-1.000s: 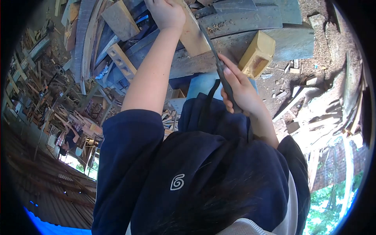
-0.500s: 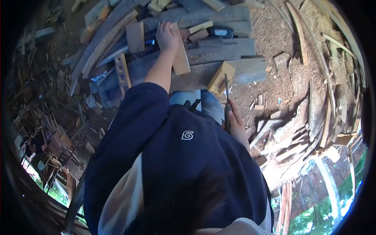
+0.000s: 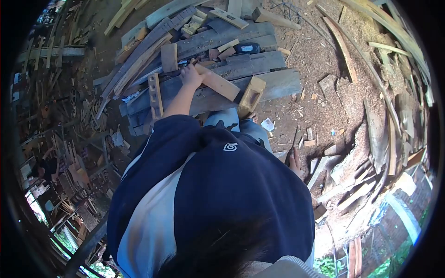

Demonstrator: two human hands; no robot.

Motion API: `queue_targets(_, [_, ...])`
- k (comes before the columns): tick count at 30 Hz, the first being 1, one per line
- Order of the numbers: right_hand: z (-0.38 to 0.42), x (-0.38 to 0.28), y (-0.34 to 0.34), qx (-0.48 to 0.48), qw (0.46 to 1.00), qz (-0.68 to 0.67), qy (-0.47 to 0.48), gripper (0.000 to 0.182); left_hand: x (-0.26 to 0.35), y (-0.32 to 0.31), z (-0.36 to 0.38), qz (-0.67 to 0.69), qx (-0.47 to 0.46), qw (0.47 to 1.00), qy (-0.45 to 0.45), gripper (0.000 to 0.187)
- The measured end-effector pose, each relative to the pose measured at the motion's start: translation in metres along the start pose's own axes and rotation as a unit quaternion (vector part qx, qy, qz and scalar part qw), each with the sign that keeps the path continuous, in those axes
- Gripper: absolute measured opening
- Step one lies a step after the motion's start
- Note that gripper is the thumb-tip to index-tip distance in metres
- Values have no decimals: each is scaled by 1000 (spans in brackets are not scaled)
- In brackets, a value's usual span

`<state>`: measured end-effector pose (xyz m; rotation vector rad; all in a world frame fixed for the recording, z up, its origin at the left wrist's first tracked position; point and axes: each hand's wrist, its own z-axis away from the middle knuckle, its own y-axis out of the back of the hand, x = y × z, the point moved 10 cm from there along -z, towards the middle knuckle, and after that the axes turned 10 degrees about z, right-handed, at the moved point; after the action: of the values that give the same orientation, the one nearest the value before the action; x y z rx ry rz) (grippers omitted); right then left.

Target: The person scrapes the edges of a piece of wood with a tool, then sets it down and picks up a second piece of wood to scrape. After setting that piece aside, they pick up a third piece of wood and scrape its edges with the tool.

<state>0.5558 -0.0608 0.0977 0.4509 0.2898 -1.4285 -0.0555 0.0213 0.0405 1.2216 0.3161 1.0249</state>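
Note:
At the upper middle, my left hand grips the left end of a flat light-brown board, which slants down to the right over dark planks. My right hand is out at my right side, closed round the dark handle of a thin pointed tool that points upward. Just beyond the board's right end, a wooden block with a rectangular recess rests tilted near my knee. A narrow wooden piece with square holes lies left of my left forearm.
Grey planks form a low work surface ahead. A black object with a label lies on them beside small wood offcuts. An upright-looking board is at the left. Scrap wood and shavings cover the ground at right.
The board in my left hand has turned from nearly vertical to slanting, its lower end swinging right. My right hand has moved outward and down with the tool. The view has also shifted.

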Motion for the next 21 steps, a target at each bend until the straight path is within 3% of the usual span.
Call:
queue_targets(1, [-1,0,-1,-17,1000,11,3,46,-14,-9,-5,6,5,1000,1,108])
queue_targets(3, [-8,-2,-1,-15,999,33,20,46,-62,-27,-18,114,24,991,65,79])
queue_targets(6, [-9,-23,-7,-23,997,55,51,46,-81,-28,-9,246,59,966,60,69])
queue_targets(10, [-36,-39,0,-40,988,135,58,48,-68,-34,23,293,113,949,31,69])
queue_targets(12, [-52,-70,-7,-110,926,246,264,48,-50,-21,42,113,221,969,-11,67])
queue_targets(13, [-43,-81,-11,-73,947,249,189,47,-62,-26,41,121,224,967,-3,67])
queue_targets(14, [-26,-106,-25,-73,943,259,195,47,-87,-52,30,261,128,955,67,65])
queue_targets(15, [-16,-118,-33,-68,957,244,139,46,-96,-82,24,394,27,909,131,63])
queue_targets(16, [-14,-122,-40,-61,968,228,82,46,-88,-64,34,405,30,904,134,63])
queue_targets(19, [-18,-147,-77,-72,971,218,67,50,-61,8,60,514,23,857,30,48])
queue_targets(21, [-25,-148,-101,-115,974,193,37,54,-54,75,86,482,84,872,-24,38])
